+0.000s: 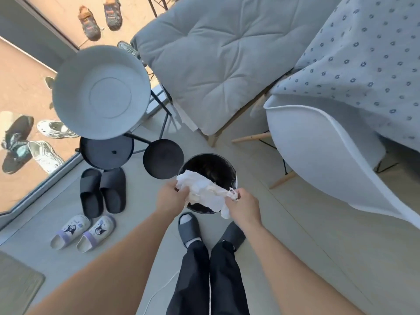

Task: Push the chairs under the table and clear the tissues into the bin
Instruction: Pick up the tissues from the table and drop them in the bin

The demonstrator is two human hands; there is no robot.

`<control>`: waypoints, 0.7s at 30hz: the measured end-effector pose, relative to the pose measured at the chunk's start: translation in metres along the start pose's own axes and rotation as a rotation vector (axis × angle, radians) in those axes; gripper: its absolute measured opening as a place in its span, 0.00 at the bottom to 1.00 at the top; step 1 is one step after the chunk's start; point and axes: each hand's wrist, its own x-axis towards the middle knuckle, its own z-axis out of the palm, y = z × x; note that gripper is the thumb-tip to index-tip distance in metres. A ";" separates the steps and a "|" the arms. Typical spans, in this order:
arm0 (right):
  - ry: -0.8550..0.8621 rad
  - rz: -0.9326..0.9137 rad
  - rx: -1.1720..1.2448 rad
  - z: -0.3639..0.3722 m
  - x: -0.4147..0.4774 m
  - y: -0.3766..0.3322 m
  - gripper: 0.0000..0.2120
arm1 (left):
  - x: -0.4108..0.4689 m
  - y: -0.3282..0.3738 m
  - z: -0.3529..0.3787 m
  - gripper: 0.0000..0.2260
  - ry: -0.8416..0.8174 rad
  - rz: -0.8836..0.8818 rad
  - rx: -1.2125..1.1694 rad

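A bundle of crumpled white tissues (pixel 205 190) hangs over the open mouth of a black round bin (pixel 210 165) on the floor in front of my feet. My left hand (pixel 171 196) grips the bundle's left end and my right hand (pixel 244 204) grips its right end. A white shell chair (pixel 318 151) stands at the right, its seat tucked partly under the table's blue flowered cloth (pixel 363 64). Behind the bin stands a chair with a grey cushion (pixel 216 57), out from the table.
A tiered black stand with a pale round tray (pixel 100 92) and a small black disc (pixel 163 159) sits left of the bin. Black slippers (pixel 102 192) and patterned slippers (pixel 84 233) lie at the left by a glass door. Shoes (pixel 29 142) lie outside.
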 end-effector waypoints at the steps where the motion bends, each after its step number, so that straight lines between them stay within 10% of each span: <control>1: 0.001 -0.001 -0.005 0.010 0.007 0.002 0.05 | 0.010 -0.007 0.006 0.08 -0.002 -0.003 -0.004; 21: -0.160 -0.081 -0.128 0.055 0.038 0.035 0.23 | 0.056 -0.042 0.035 0.22 -0.281 -0.273 -0.560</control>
